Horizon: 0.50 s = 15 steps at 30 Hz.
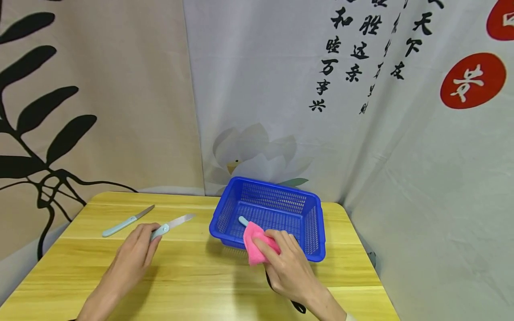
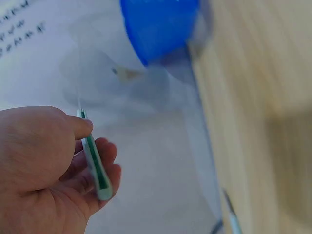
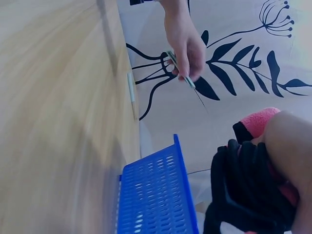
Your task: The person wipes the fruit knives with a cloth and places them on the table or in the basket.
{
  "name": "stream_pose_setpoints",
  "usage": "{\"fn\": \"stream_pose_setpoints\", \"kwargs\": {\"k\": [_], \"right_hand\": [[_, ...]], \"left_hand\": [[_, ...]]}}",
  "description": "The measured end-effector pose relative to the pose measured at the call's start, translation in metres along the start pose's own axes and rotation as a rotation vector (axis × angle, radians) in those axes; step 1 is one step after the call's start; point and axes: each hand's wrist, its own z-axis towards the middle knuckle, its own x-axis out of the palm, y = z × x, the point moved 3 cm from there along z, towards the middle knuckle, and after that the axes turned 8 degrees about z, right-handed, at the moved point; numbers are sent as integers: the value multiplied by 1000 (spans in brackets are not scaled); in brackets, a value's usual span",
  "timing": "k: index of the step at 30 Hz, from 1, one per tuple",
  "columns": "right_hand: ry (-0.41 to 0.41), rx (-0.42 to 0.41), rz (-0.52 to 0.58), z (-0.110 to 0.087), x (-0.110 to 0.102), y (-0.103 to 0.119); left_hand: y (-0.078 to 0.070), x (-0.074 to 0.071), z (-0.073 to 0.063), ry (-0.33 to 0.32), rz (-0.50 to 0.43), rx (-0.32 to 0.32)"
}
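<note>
My left hand [image 1: 134, 249] grips the pale blue handle of a folding knife [image 1: 161, 230], its blade out and pointing right above the table. In the left wrist view, thumb and fingers pinch that knife [image 2: 95, 158] by its handle. A second open knife [image 1: 120, 226] lies on the table, to the left of this hand. My right hand [image 1: 291, 267] holds a bunched pink cloth [image 1: 257, 245] over the near side of a blue basket [image 1: 214, 225]. A pale blue handle end [image 1: 243, 220] shows beyond the cloth; whether the cloth touches it, I cannot tell.
The wooden table [image 1: 192, 285] ends at a printed curtain [image 1: 257, 89] behind the basket. Dark bunched material [image 3: 248, 185] hangs by the right hand in the right wrist view. A black strap [image 1: 298, 306] shows below that hand in the head view.
</note>
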Motion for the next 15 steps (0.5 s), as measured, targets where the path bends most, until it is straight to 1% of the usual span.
{"fn": "stream_pose_setpoints", "kwargs": {"k": [4, 8, 11, 15], "right_hand": [[-22, -1, -4, 11, -1, 0], [-41, 2, -5, 21, -1, 1], [-53, 12, -15, 29, -2, 1], [-55, 26, -48, 37, -2, 3]], "left_hand": [[-31, 7, 17, -11, -44, 50], [-58, 15, 30, -6, -87, 83], [-76, 20, 39, 9, -104, 101], [-97, 25, 47, 15, -98, 139]]}}
